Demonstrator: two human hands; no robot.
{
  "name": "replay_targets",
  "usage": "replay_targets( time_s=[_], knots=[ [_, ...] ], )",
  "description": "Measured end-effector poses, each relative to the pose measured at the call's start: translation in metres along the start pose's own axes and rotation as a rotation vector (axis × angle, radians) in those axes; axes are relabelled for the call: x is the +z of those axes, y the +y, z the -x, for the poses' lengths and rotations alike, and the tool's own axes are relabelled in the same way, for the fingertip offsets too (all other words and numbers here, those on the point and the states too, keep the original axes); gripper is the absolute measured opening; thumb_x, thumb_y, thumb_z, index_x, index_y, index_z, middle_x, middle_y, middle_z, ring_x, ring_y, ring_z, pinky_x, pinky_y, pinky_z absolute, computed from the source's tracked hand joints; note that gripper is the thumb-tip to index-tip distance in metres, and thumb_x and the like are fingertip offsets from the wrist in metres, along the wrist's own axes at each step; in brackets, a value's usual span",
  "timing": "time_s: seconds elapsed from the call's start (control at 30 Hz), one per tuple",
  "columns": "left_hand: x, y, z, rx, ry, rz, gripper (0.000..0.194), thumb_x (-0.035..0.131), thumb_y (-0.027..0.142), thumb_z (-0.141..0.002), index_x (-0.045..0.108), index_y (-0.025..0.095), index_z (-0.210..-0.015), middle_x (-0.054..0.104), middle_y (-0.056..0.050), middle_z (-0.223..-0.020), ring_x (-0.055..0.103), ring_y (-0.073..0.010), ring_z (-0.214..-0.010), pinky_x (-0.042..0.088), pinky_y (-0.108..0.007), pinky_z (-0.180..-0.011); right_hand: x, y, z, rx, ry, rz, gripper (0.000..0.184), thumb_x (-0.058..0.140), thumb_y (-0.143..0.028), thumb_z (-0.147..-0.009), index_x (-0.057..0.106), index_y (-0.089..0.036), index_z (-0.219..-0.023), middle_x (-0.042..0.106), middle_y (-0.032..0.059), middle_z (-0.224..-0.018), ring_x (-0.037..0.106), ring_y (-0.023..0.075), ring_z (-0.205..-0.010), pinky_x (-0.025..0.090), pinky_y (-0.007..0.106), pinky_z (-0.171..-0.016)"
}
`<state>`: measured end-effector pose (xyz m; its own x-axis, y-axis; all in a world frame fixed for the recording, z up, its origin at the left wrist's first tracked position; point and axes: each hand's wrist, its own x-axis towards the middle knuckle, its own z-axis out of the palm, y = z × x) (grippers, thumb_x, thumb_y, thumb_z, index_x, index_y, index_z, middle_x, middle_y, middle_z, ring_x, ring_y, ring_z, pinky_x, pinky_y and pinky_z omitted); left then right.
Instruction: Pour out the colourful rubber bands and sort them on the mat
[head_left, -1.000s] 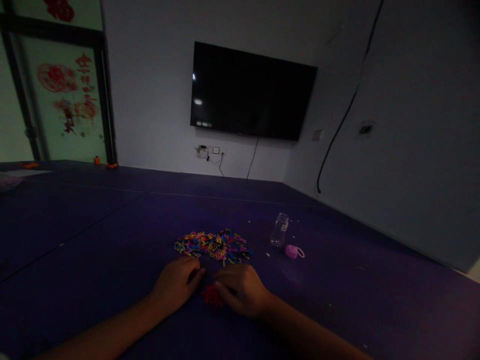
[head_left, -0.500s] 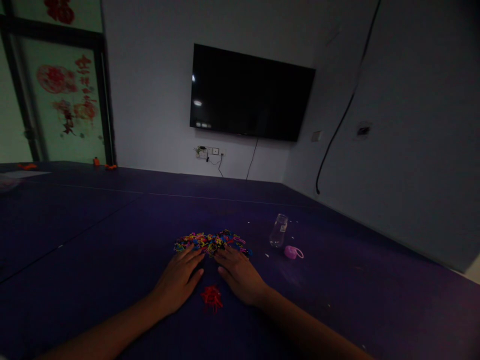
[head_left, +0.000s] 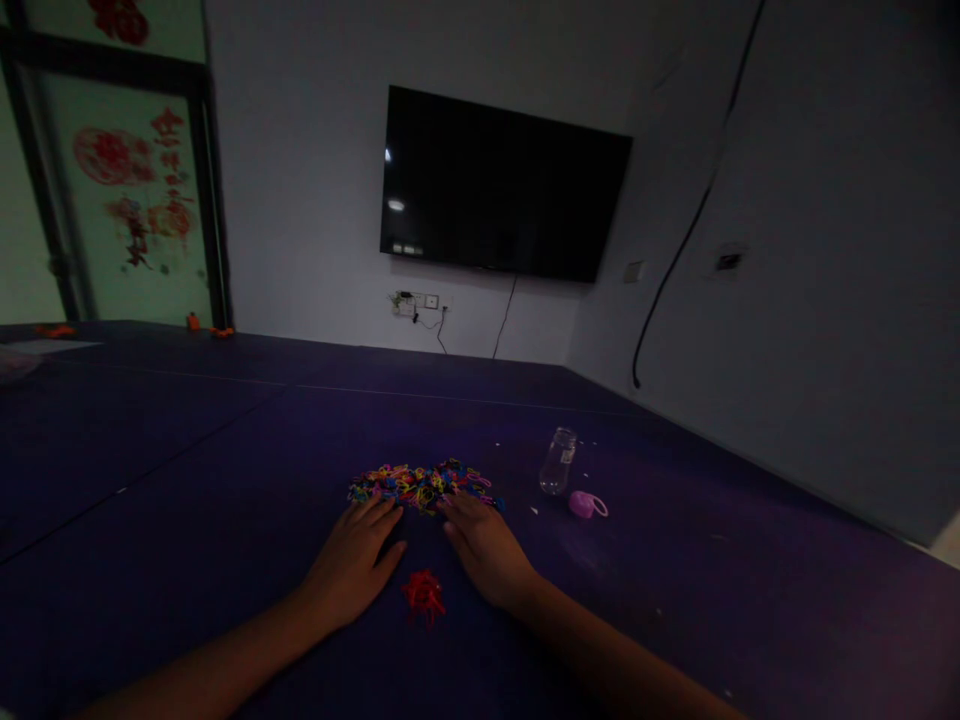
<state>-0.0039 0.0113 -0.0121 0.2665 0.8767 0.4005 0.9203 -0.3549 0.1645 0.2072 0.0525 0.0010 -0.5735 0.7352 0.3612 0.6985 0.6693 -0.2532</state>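
Observation:
A spread-out pile of small multicoloured clips or loops [head_left: 420,485] lies on the dark purple table [head_left: 225,480]; their exact kind is too small to tell. At the pile's near left edge rests my left hand [head_left: 356,560], palm down with fingers stretched out and thumb apart. My right hand [head_left: 487,550] lies at the near right edge, fingers extended and touching the pieces there. Between my wrists sits a smaller heap of red pieces [head_left: 424,592], apart from both hands. I see nothing gripped in either hand.
Right of the pile stands a clear bottle [head_left: 556,465], uncapped, with a pink lid with a loop [head_left: 582,505] beside it. White scraps [head_left: 534,511] dot the table. A television [head_left: 502,185] hangs on the wall ahead. Orange objects [head_left: 221,332] lie near the door.
Both hands have shifted slightly: the left fingers drew back a little toward me, and the right hand moved a little to the right. The piles look nearly the same.

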Motion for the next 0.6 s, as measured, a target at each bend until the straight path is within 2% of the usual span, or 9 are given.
replay_targets(
  time_s=[0.17, 0.23, 0.43, 0.5, 0.6],
  knots=[
    [-0.0015, 0.0010, -0.0004, -0.008, -0.013, -0.038, 0.045, 0.041, 0.039, -0.090, 0.055, 0.015, -0.126, 0.054, -0.012, -0.132, 0.043, -0.0300, -0.126, 0.036, -0.051, -0.103, 0.0034, 0.0075, -0.0029, 0.094, 0.131, -0.027, 0.042, 0.032, -0.030, -0.096, 0.054, -0.012, -0.127, 0.047, 0.0132, -0.137, 0.039, 0.0241, -0.129, 0.033, 0.042, -0.106],
    [-0.0007, 0.0002, -0.0007, -0.008, -0.015, -0.045, 0.046, 0.041, 0.039, -0.090, 0.055, 0.014, -0.126, 0.054, -0.013, -0.132, 0.043, -0.0306, -0.126, 0.036, -0.052, -0.102, 0.0017, 0.0080, -0.0032, 0.080, 0.145, -0.034, 0.041, 0.033, -0.030, -0.095, 0.056, -0.013, -0.125, 0.046, 0.0130, -0.138, 0.039, 0.0247, -0.129, 0.033, 0.043, -0.106],
    [0.0034, -0.0024, -0.0009, 0.015, 0.027, -0.036, 0.043, 0.042, 0.038, -0.090, 0.056, 0.017, -0.124, 0.054, -0.011, -0.131, 0.045, -0.0289, -0.125, 0.037, -0.050, -0.102, -0.0057, -0.0002, 0.0005, -0.180, -0.036, -0.054, 0.037, 0.036, -0.027, -0.095, 0.056, -0.019, -0.125, 0.052, 0.0071, -0.133, 0.038, 0.0225, -0.130, 0.029, 0.042, -0.108],
    [0.0032, -0.0020, -0.0008, 0.011, 0.028, -0.038, 0.043, 0.042, 0.038, -0.090, 0.056, 0.017, -0.124, 0.055, -0.012, -0.131, 0.045, -0.0290, -0.125, 0.038, -0.049, -0.102, -0.0058, -0.0017, 0.0016, -0.180, -0.073, -0.034, 0.037, 0.037, -0.029, -0.094, 0.056, -0.020, -0.125, 0.050, 0.0071, -0.136, 0.037, 0.0233, -0.130, 0.028, 0.043, -0.109],
    [0.0019, -0.0007, -0.0007, 0.000, 0.009, -0.044, 0.044, 0.043, 0.039, -0.090, 0.055, 0.017, -0.125, 0.055, -0.012, -0.131, 0.045, -0.0294, -0.125, 0.038, -0.049, -0.102, -0.0048, -0.0016, 0.0020, -0.088, -0.084, -0.001, 0.039, 0.036, -0.031, -0.095, 0.055, -0.020, -0.126, 0.047, 0.0084, -0.138, 0.033, 0.0251, -0.133, 0.029, 0.044, -0.108]
  ],
)
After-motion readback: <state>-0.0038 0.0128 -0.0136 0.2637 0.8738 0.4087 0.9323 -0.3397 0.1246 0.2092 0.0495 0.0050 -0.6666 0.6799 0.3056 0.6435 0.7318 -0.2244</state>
